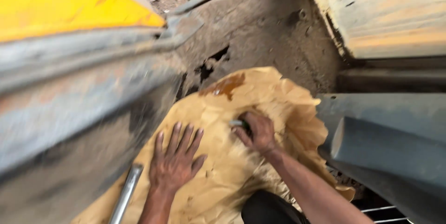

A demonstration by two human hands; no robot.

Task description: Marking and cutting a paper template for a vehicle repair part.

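While the right hand (258, 131) curls closed around a small dark object (239, 124) with a pale end, too blurred to tell what it is, it presses that object down onto a wide sheet of crumpled tan paper (218, 177). This object sits near the middle of the sheet, just right of the left hand (175, 161), which lies open and flat on the paper with its fingers spread, gripping nothing. A dark brown wet stain (225, 86) marks the paper's far edge, well apart from both hands. A metal rod (124, 196) lies at the sheet's left border, near the left wrist. The paper covers a dirty, rusted metal floor (265, 33), which has a ragged hole (211, 63) just beyond the stain. To the left rises a worn grey metal panel (69, 103) topped by a yellow painted surface (60, 1). To the right stand grey metal beams (385, 140), and above them a pale scuffed panel (390, 15).
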